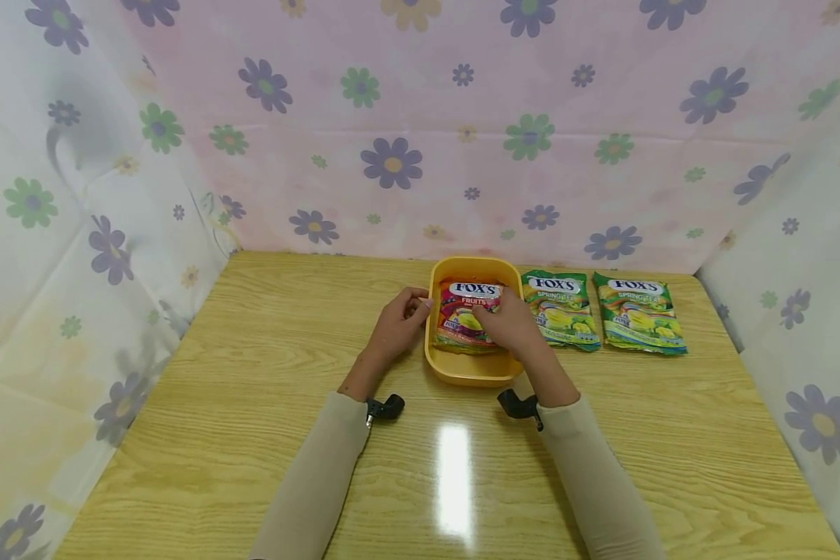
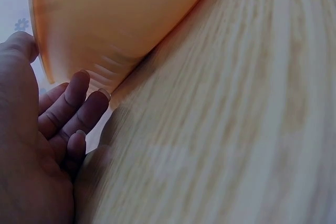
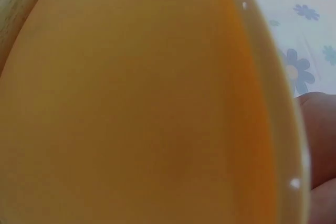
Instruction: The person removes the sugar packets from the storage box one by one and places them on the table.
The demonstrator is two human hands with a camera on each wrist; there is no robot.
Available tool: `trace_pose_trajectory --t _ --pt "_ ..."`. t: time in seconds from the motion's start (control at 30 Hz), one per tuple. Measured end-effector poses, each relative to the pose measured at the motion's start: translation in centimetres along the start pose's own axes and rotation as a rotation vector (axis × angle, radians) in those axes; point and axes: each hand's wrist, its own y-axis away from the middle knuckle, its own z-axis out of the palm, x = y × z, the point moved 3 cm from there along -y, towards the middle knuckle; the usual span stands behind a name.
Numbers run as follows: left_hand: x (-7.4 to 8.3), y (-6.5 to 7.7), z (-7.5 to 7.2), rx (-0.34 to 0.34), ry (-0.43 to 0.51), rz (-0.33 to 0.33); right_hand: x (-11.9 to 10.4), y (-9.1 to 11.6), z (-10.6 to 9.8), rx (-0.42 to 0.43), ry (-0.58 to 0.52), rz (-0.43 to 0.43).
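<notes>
A red FOX'S Fruits candy bag lies inside a yellow plastic bin, with a greenish edge showing beneath its lower side. My right hand reaches over the bin's right wall and grips the bag's right side, thumb on top; its other fingers are mostly hidden. In the right wrist view the bin's wall covers most of the hand. On the left side, my left hand touches the bin from outside, thumb at the rim and fingers loosely bent by the outer wall.
Two green FOX'S Spring Tea candy bags, a nearer one and a farther one, lie right of the bin. Everything stands on a wood-grain table. Flowered cloth hangs along the back and both sides.
</notes>
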Motion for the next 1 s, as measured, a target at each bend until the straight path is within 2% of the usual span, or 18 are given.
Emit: trace_pose_trajectory --t 0.13,0.5,0.6,0.83,1.0 --pt "0.05 0.02 -0.01 0.001 -0.001 -0.003 -0.1 0.02 0.16 0.001 -0.015 -0.007" --pt "0.17 0.1 0.07 -0.012 0.01 0.006 -0.08 -0.38 0.77 0.029 -0.092 -0.099" --pt "0.21 0.15 0.07 -0.011 0.012 0.005 -0.07 -0.39 0.85 0.026 -0.099 -0.088" --pt "0.3 0.21 0.06 -0.015 0.017 0.002 0.22 -0.22 0.57 0.04 -0.078 -0.003" --pt "0.37 0.2 0.07 -0.017 0.012 -0.006 0.55 -0.35 0.41 0.037 -0.139 0.044"
